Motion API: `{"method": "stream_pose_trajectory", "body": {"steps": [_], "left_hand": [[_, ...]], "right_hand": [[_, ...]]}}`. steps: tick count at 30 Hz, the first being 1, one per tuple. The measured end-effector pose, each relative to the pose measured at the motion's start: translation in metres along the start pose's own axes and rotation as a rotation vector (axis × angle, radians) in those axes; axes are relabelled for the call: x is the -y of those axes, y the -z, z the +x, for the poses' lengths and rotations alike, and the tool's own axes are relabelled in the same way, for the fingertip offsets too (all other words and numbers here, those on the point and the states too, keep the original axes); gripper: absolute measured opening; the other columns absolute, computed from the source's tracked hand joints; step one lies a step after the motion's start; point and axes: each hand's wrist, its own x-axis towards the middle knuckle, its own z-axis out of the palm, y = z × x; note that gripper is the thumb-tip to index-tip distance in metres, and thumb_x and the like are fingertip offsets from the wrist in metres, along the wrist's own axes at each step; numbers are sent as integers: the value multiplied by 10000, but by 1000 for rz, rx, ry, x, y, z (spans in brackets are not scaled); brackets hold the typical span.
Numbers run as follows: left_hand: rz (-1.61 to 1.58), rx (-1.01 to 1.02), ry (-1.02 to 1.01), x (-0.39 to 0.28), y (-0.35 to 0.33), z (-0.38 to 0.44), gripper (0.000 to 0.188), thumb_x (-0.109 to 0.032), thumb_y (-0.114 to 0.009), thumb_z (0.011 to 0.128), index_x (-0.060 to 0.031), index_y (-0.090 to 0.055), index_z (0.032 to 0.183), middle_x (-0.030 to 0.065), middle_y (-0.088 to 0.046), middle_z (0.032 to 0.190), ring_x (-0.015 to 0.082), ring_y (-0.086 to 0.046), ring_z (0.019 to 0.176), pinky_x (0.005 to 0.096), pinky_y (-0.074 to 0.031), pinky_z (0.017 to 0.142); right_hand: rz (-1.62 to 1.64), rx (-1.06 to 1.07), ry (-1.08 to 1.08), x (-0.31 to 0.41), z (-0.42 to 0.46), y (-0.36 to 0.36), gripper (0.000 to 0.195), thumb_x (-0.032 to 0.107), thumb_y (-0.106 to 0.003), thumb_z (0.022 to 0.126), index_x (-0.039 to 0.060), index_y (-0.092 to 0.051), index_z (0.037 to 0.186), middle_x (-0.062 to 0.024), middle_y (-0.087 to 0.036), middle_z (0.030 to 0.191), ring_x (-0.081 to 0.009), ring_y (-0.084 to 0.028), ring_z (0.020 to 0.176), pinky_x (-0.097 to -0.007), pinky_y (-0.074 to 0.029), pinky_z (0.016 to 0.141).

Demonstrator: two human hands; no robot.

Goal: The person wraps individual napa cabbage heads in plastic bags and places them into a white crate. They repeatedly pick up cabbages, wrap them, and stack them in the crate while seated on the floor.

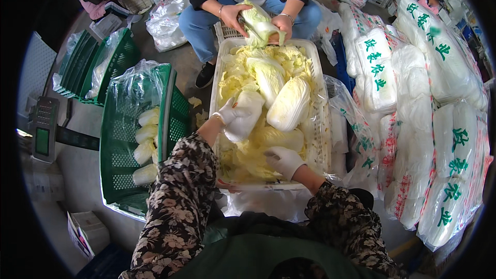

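My left hand, in a white glove, grips a napa cabbage above the left side of a white plastic crate. My gloved right hand is low over loose yellow leaves near the crate's front end; its fingers are slightly curled, and whether they pinch a leaf is unclear. More trimmed cabbages lie in the crate, one at the right and one at the centre. Just beyond my right hand another cabbage lies sideways among the leaves.
Across the crate, a seated person holds a cabbage and a knife. At left stand a green plastic crate with plastic lining and several cabbages, and a scale display. Bundles wrapped in plastic are piled at right. Other people sit farther back.
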Motion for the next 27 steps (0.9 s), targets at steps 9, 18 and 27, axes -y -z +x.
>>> {"method": "stream_pose_trajectory", "body": {"steps": [9,18,27], "left_hand": [[-1006,489,-406,-26,10,-140,665,-434,-578,943,-76,-388,1470,155,-523,1411,334,-527,1266,492,-403,1094],[-829,325,-631,-11,-49,-213,873,-502,-701,861,-56,-307,1499,106,-459,1451,255,-431,1343,416,-358,1123],[-1288,392,-427,-2,-54,-233,775,-493,-620,924,-68,-319,1497,127,-447,1473,302,-437,1345,449,-336,1142]], "right_hand": [[865,-54,-69,41,-5,8,590,352,-654,947,29,-453,1398,-137,-578,1289,-266,-653,1036,-351,-548,864],[1089,-292,214,125,-63,-27,828,63,-764,759,-8,-327,1458,-131,-533,1314,-288,-543,1209,-424,-487,993],[-37,-646,405,142,-105,-39,909,190,-834,688,-16,-358,1435,-201,-475,1378,-315,-487,1274,-400,-409,1054]]}}
